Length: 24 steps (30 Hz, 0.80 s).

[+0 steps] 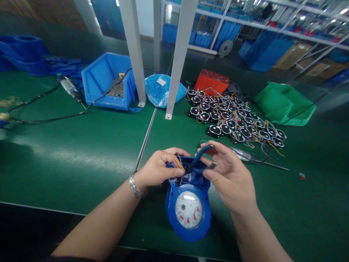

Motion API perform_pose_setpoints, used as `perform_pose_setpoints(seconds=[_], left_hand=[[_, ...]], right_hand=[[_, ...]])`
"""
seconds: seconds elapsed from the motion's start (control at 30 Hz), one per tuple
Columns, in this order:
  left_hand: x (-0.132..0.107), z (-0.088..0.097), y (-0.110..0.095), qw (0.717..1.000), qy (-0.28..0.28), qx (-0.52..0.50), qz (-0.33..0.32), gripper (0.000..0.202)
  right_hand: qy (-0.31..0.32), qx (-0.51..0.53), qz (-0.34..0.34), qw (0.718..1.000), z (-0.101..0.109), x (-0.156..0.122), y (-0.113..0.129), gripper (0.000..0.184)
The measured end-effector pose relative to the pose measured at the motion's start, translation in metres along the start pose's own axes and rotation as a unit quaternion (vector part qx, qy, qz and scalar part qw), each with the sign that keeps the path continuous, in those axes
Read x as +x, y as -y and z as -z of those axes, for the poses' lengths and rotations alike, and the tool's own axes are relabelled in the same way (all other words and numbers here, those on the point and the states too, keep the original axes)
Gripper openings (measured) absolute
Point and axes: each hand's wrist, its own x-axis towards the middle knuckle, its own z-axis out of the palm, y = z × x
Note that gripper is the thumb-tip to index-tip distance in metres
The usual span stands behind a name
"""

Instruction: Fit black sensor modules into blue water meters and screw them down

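A blue water meter (170, 203) lies on the green bench with its round white dial (188, 210) facing up and its upper compartment uncovered. My left hand (160, 166) rests over the compartment's left side, closed, thumb inside by a small black part (188, 169). Thin yellow and red wires (180, 163) come out between its thumb and forefinger. On the right, my right hand (231, 176) has curled fingers around a bent blue cable (200, 154) rising from the compartment. One cable end with a grey tip (212, 165) lies by its thumb.
Black wired modules (231, 114) lie piled at the back right, beside a green bin (285, 103) and an orange box (212, 82). An electric screwdriver (244, 154) lies behind my right hand. Two white posts (177, 62), a blue bin (109, 80) and another screwdriver (69, 89) stand or lie farther left.
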Motion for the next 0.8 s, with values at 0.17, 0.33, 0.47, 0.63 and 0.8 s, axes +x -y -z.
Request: perform_pose_setpoints(seconds=[0.17, 0.33, 0.47, 0.63, 0.8], left_hand=[[-0.001, -0.001, 0.0, 1.0, -0.002, 0.008, -0.01, 0.01], [-0.002, -0.001, 0.0, 0.999, 0.005, 0.019, -0.027, 0.008], [-0.003, -0.001, -0.003, 0.998, 0.008, 0.057, -0.027, 0.008], [-0.006, -0.002, -0.007, 0.995, -0.008, 0.089, -0.033, 0.008], [-0.007, -0.007, -0.007, 0.996, -0.04, 0.085, -0.006, 0.008]], right_hand=[[-0.017, -0.008, 0.0, 1.0, 0.001, -0.001, -0.005, 0.046], [-0.02, -0.01, 0.012, 1.0, 0.0, -0.001, 0.005, 0.044], [-0.086, -0.059, 0.095, 0.99, 0.013, -0.008, 0.039, 0.04], [-0.128, -0.389, 0.084, 0.908, 0.064, -0.025, 0.052, 0.048], [0.023, -0.711, -0.139, 0.689, 0.106, -0.045, 0.018, 0.042]])
